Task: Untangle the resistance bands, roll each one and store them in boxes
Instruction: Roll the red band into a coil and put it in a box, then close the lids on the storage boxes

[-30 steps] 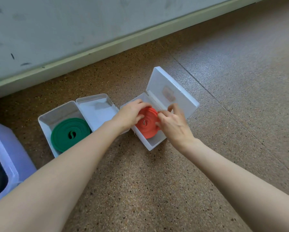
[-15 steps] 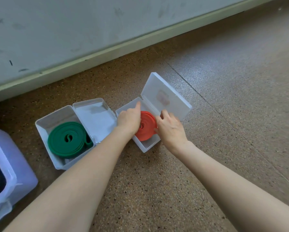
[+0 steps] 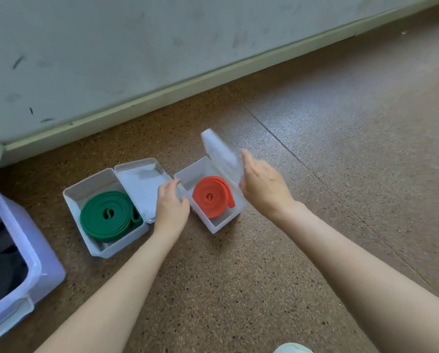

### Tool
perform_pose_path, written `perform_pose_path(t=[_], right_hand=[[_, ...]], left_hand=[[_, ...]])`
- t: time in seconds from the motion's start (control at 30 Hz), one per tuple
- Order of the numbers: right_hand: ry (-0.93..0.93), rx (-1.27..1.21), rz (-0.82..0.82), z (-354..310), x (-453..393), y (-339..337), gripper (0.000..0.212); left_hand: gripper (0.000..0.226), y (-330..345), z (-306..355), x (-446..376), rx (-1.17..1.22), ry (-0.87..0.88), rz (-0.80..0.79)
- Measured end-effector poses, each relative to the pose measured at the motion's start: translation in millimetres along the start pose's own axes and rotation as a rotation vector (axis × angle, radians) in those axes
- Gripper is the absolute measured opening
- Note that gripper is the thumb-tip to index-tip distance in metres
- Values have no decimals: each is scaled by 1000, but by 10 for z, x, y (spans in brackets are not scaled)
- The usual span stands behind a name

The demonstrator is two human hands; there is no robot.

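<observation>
A rolled red band (image 3: 210, 197) lies inside a clear plastic box (image 3: 219, 224) on the floor. Its hinged lid (image 3: 219, 152) stands tilted up and blurred, and my right hand (image 3: 263, 184) touches the lid's outer side with relaxed fingers. My left hand (image 3: 171, 203) rests at the box's left wall, fingers loosely bent; whether it grips the wall I cannot tell. To the left a second clear box (image 3: 106, 250) holds a rolled green band (image 3: 107, 215), its lid (image 3: 142, 182) lying open flat.
A lilac plastic bin (image 3: 22, 263) with dark contents stands at the far left. A grey wall with a pale skirting board (image 3: 188, 85) runs behind the boxes. Brown speckled floor (image 3: 340, 161) spreads to the right and front.
Both hands have come off the red roll, which now lies flat in its box. My right hand has moved to the lid, and the lid has swung up towards the box.
</observation>
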State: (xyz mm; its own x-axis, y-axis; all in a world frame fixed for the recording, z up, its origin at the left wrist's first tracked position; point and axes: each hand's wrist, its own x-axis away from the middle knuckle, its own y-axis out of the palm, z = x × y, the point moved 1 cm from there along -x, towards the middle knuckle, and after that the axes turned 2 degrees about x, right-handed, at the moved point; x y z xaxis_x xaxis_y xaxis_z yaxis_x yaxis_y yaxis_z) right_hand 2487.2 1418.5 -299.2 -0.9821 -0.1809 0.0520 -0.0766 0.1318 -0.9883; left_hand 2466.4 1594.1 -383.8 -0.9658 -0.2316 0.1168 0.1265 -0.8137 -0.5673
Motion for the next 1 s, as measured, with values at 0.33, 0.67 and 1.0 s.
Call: perform_pose_path(t=[0.33,0.67,1.0], right_hand=[[-85,74,-133,-473,395,618,37],[-66,84,-103,-365,408,749,45],[-33,-66,-19,-690,450,634,33]], left_hand=[[28,115,174,-192,567,-556,52],[23,161,11,-218,659,-691,-95],[8,-131,-18,116,231,-310,-80]])
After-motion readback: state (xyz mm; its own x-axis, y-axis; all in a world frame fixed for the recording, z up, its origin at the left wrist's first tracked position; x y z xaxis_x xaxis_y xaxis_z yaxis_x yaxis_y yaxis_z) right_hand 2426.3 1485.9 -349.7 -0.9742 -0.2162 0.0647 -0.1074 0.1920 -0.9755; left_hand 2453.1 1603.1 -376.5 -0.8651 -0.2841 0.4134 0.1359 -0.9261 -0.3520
